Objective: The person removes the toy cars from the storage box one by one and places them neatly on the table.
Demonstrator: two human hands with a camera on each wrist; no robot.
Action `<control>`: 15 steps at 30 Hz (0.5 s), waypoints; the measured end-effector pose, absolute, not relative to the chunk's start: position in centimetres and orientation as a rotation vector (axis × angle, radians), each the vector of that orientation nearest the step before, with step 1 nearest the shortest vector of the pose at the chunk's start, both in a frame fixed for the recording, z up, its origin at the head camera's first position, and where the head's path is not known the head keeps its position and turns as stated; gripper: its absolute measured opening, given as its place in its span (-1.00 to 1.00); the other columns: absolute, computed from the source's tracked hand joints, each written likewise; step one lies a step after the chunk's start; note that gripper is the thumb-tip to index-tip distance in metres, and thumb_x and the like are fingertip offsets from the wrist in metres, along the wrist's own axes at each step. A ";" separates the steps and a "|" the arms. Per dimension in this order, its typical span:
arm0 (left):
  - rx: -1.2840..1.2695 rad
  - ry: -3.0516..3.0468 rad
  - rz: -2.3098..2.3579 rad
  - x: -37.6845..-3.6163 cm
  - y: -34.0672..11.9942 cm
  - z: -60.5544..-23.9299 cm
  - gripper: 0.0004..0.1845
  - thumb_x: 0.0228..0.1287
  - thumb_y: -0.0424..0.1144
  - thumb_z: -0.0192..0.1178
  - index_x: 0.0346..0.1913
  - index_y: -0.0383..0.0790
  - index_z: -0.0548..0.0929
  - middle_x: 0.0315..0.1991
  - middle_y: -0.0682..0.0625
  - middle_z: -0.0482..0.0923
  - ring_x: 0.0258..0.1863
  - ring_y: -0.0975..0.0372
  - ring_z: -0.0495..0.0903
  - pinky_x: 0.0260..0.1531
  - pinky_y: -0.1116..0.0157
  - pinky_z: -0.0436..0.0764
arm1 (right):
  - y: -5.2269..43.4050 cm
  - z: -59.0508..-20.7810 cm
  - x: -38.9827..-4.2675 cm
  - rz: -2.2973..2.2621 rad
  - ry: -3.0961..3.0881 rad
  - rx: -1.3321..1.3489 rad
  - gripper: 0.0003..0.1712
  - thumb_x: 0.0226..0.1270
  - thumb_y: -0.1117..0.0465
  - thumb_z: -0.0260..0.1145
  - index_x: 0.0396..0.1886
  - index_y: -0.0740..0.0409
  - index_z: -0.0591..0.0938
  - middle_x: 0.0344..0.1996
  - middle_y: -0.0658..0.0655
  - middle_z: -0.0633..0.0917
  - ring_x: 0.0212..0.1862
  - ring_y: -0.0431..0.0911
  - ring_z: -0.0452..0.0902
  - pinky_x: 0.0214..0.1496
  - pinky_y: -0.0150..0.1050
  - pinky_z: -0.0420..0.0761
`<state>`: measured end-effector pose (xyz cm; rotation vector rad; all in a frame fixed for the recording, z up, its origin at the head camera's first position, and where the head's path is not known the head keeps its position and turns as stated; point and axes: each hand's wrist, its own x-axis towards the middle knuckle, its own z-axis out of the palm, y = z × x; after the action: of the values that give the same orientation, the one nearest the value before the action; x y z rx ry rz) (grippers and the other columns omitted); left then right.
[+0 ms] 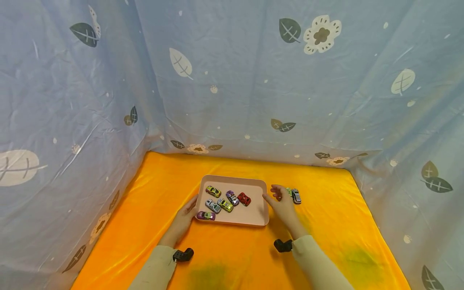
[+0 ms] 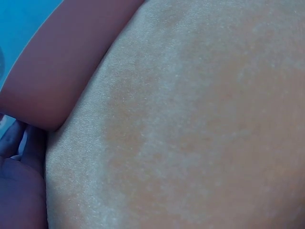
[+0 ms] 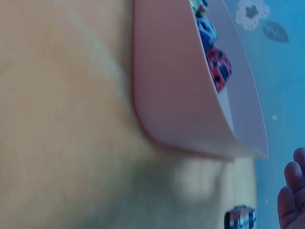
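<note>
A pink tray (image 1: pixel 250 218) holds several toy cars, among them a red car (image 1: pixel 244 199), a yellow car (image 1: pixel 225 205) and a pale blue-grey car (image 1: pixel 213 206). Against its left wall lies my left hand (image 1: pixel 184 215), fingers extended along the outside. The left wrist view shows only part of that hand beside the tray corner (image 2: pixel 43 95). At the tray's right end is my right hand (image 1: pixel 284 205), fingers loosely bent and nothing held; its thumb is near or touching the rim. Just beyond this hand sit a green car (image 1: pixel 289 192), partly hidden, and a dark silver car (image 1: pixel 296 196).
An orange cloth (image 1: pixel 174 173) covers the table. Patterned blue-grey curtains (image 1: pixel 232 100) stand at the back and on both sides. A purple car (image 1: pixel 206 216) lies in the tray's near left corner, and a yellow-green car (image 1: pixel 213 191) farther back.
</note>
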<state>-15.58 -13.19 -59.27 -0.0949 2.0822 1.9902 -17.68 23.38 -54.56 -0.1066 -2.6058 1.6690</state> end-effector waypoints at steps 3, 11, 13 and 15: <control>-0.089 2.086 1.994 -15.6 -13.1 -59.3 -0.45 0.53 -0.24 -0.06 0.51 0.00 0.18 0.47 -0.01 0.17 0.44 0.10 0.10 0.40 0.05 0.06 | 22.3 -54.5 -17.6 1.671 -2.619 -0.060 -0.27 0.24 -0.07 0.40 0.28 0.21 0.41 0.13 0.27 0.52 0.06 0.09 0.39 0.20 0.04 0.38; -0.095 2.076 2.013 -15.6 -13.0 -59.4 -0.46 0.53 -0.26 -0.07 0.50 0.01 0.20 0.46 0.02 0.17 0.44 0.13 0.09 0.40 0.07 0.06 | 19.7 -54.7 -17.9 1.678 -2.654 0.028 -0.25 0.21 -0.06 0.42 0.29 0.23 0.43 0.11 0.26 0.53 0.03 0.02 0.40 0.07 0.00 0.47; -0.102 2.074 2.013 -15.6 -13.0 -59.4 -0.46 0.53 -0.26 -0.06 0.50 0.02 0.21 0.46 0.03 0.18 0.44 0.12 0.10 0.40 0.06 0.06 | 19.2 -54.8 -18.0 1.662 -2.668 0.056 -0.26 0.22 -0.02 0.42 0.29 0.25 0.43 0.09 0.27 0.53 0.02 0.03 0.41 0.05 0.00 0.48; -0.098 2.079 2.011 -15.6 -12.9 -59.4 -0.46 0.52 -0.26 -0.05 0.50 0.01 0.21 0.46 0.01 0.18 0.44 0.10 0.10 0.40 0.05 0.06 | 18.9 -54.9 -18.0 1.668 -2.670 0.065 -0.27 0.21 0.00 0.43 0.28 0.24 0.44 0.09 0.28 0.53 0.02 0.05 0.42 0.04 0.01 0.49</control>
<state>-15.56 -12.94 -59.39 -0.0977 2.0793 2.0113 -18.02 18.85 -54.94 0.0648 -2.6701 1.6677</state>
